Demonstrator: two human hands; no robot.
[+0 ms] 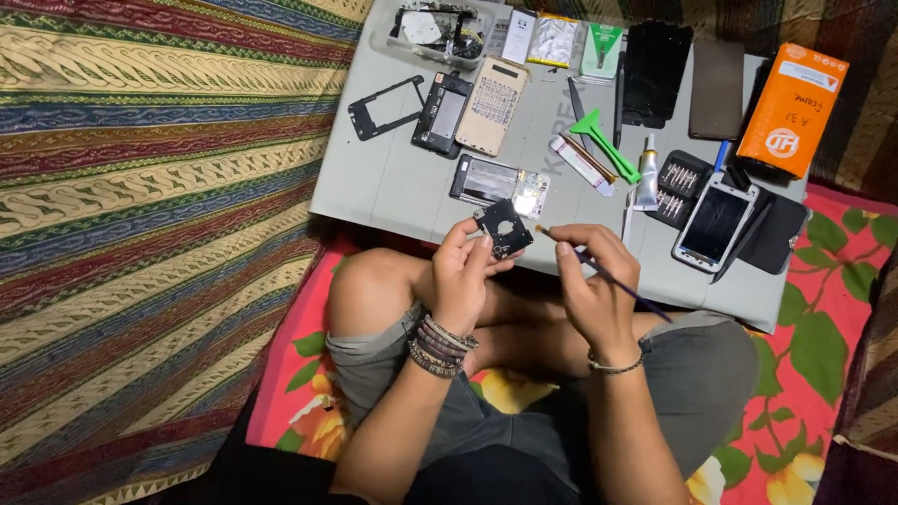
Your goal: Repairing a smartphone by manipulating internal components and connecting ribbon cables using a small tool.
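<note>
My left hand (460, 272) holds a small black phone part (503, 228) with a round hole, just above my knees. My right hand (593, 280) grips a thin dark brush (608, 278), and its tip rests by the part's right edge. Both hands hover at the near edge of a low grey table (393, 187). Just beyond them lies an opened phone board (499, 182).
On the table lie a black phone frame (384, 106), a tan back cover (493, 105), a green pry tool (604, 142), a glue tube (647, 174), a screwdriver bit set (680, 183), a white phone (716, 223) and an orange box (793, 109). A striped cloth (140, 206) lies left.
</note>
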